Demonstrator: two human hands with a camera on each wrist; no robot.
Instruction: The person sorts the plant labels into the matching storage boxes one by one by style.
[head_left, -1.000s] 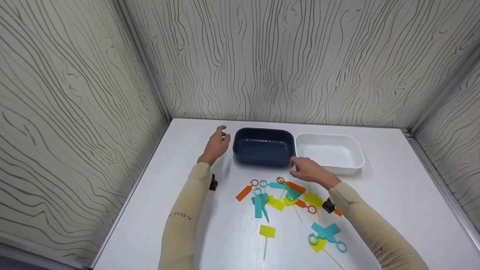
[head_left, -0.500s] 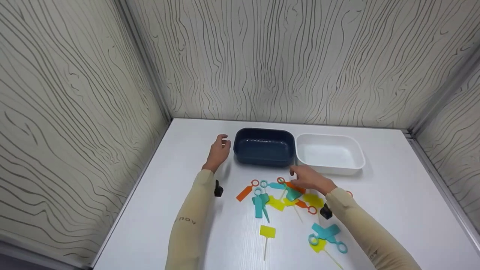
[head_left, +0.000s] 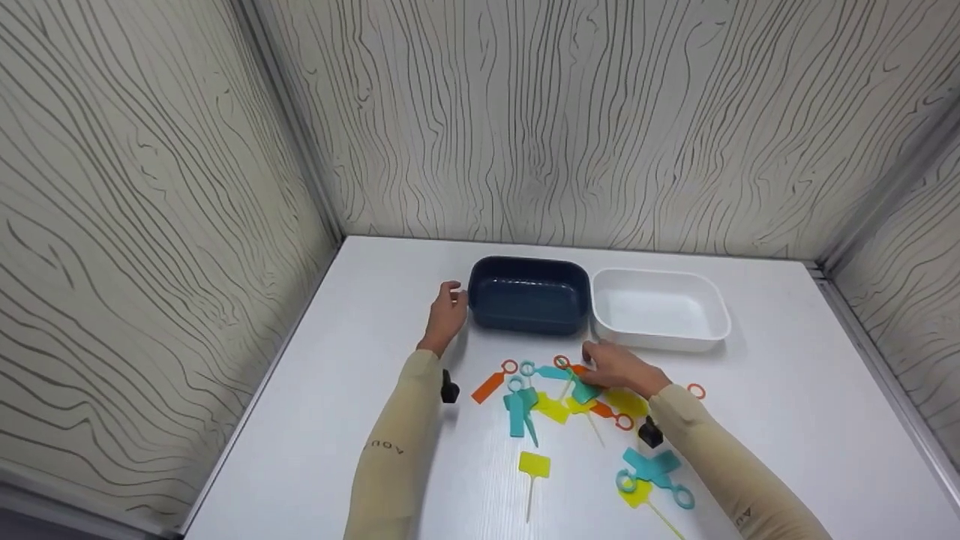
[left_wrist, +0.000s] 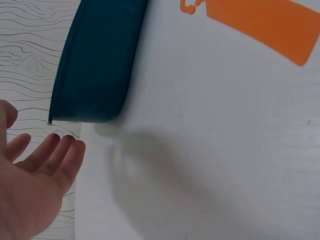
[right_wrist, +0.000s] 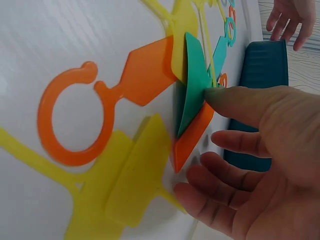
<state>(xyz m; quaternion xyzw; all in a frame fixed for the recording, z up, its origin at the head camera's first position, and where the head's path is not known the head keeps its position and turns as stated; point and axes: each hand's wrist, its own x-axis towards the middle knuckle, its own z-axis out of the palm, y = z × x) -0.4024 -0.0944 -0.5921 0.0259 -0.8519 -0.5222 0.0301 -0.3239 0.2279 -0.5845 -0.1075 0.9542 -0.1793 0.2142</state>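
Observation:
My right hand [head_left: 624,368] is over the scattered plastic tags. In the right wrist view its thumb tip touches a green pointed tag [right_wrist: 194,97], which lies across an orange ring tag [right_wrist: 192,137]. The other fingers are loosely bent past the orange tag's far side, apart from the thumb. Beside the left end of a dark blue dish [head_left: 529,322] is my left hand [head_left: 447,319], its fingers relaxed and holding nothing. The left wrist view shows those fingertips close to the dish's end wall.
A white dish [head_left: 660,342] stands right of the blue one. Nearer me lie a yellow plant label [head_left: 534,464], crossed blue ring tags [head_left: 651,466] and an orange ring tag [head_left: 489,386] at the left. Patterned panels [head_left: 540,135] enclose the table.
My right hand has come down and nearer, from the blue dish's corner onto the tags. My left hand has moved slightly nearer me and right, alongside the blue dish.

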